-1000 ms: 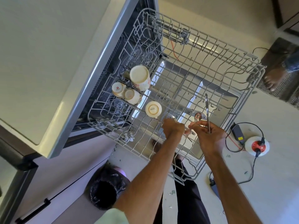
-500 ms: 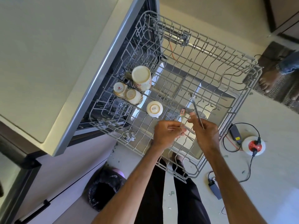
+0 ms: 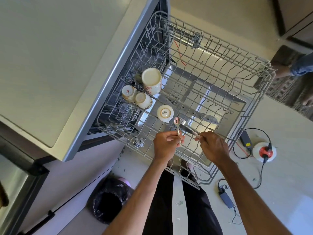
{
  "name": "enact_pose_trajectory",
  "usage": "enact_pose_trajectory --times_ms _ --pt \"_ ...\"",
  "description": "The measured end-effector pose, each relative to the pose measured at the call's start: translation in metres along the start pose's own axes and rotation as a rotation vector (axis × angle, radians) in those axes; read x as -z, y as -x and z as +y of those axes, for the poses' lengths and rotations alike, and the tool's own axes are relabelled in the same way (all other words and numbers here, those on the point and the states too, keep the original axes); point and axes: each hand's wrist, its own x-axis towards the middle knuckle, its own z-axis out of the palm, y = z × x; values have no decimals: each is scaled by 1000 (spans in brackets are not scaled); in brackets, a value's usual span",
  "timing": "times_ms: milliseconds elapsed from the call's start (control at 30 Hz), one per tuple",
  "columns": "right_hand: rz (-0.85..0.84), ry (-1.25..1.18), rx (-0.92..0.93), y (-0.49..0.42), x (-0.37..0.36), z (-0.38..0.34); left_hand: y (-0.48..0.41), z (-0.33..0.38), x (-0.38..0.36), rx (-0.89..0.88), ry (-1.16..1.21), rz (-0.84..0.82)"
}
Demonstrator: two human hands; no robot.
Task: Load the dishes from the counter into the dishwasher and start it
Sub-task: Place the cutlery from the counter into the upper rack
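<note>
Over the near part of the pulled-out dishwasher rack (image 3: 244, 116), the two hands sit close together without touching. The left hand (image 3: 166, 144) pinches a spoon (image 3: 177, 123) by its handle, with the bowl pointing away toward an upturned cup (image 3: 165, 113). The right hand (image 3: 214, 146) grips a knife (image 3: 186, 130), whose blade slants left, just beside the spoon's bowl. The rack wires lie directly below, and the left hand looks nearer to them.

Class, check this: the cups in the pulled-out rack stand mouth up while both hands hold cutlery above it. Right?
No. The head view shows the cups bottom up in the rack, not mouth up. The left hand and right hand do hold cutlery above it.
</note>
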Motion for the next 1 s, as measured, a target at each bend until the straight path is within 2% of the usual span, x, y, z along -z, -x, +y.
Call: enact_pose_trajectory --times_ms 267,700,800,867,1000 --pt "21 107 15 -33 -22 4 -1 -5 0 23 -34 -16" --pt "91 46 -111 -37 -34 11 -8 -11 -7 76 -13 -24" --pt "176 -112 -80 -27 -26 9 -11 -10 -14 94 20 -20" --pt "145 -334 -68 -14 -20 4 -15 -12 -20 102 -3 4" --pt "-225 -914 -342 12 -3 -17 -19 -11 -34 111 -61 108"
